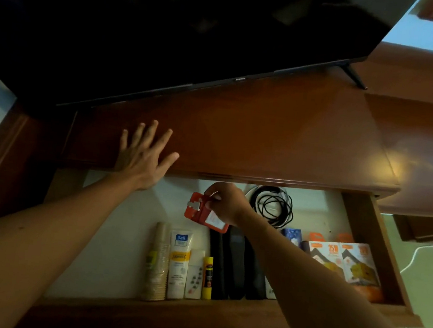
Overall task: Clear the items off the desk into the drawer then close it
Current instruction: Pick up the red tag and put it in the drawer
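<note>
Your right hand (223, 202) has its grip pinched on a red card holder (205, 212), held tilted over the open drawer (378, 252); its long axis runs from upper left to lower right, with the black pouches (235, 268) just below it; your left hand (140, 155) lies flat, fingers spread, on the worktop (267, 132) edge; judged, the drawer front lies toward you, nearer the right arm.
</note>
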Demonstrator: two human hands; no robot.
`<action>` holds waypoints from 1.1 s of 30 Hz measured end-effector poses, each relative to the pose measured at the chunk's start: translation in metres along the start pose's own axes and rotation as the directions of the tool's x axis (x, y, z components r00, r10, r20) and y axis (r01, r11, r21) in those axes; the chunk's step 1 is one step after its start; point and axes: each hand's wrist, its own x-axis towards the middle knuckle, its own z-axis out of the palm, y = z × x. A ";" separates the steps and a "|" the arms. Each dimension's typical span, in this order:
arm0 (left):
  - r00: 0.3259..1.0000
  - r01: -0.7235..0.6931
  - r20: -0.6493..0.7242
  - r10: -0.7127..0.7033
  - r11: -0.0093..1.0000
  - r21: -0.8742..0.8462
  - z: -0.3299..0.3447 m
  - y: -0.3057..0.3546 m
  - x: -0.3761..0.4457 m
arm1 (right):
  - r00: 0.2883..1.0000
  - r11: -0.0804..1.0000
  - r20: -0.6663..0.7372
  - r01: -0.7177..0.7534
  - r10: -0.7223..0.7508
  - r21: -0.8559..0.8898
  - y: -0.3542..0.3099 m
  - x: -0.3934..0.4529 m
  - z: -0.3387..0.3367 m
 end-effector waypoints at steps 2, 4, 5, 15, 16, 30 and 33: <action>1.000 0.015 -0.005 -0.015 1.000 0.017 0.005 -0.002 0.002 | 1.000 1.000 0.011 0.007 -0.007 -0.015 -0.005 0.008 0.010; 0.999 0.024 -0.037 -0.023 0.999 0.032 0.006 -0.001 0.003 | 1.000 0.999 0.018 0.013 -0.013 -0.036 -0.009 0.015 0.019; 0.998 0.027 -0.061 -0.025 0.999 0.032 0.007 0.000 0.002 | 1.000 0.998 0.019 0.015 -0.014 -0.054 -0.010 0.018 0.024; 0.989 0.017 -0.146 -0.013 1.000 0.024 0.007 0.004 0.002 | 0.998 0.998 0.055 0.039 -0.036 -0.058 -0.019 0.044 0.044; 0.989 0.015 -0.148 -0.012 1.000 0.023 0.007 0.004 0.002 | 0.997 0.997 0.062 0.043 -0.039 -0.061 -0.019 0.046 0.044; 0.990 0.024 -0.142 -0.020 0.999 0.022 0.010 0.004 0.000 | 0.987 0.934 0.073 0.162 -0.146 -0.319 -0.001 0.038 0.071; 0.991 0.025 -0.133 -0.022 0.999 0.024 0.009 0.004 0.000 | 0.988 0.917 0.054 0.152 -0.142 -0.369 0.002 0.030 0.070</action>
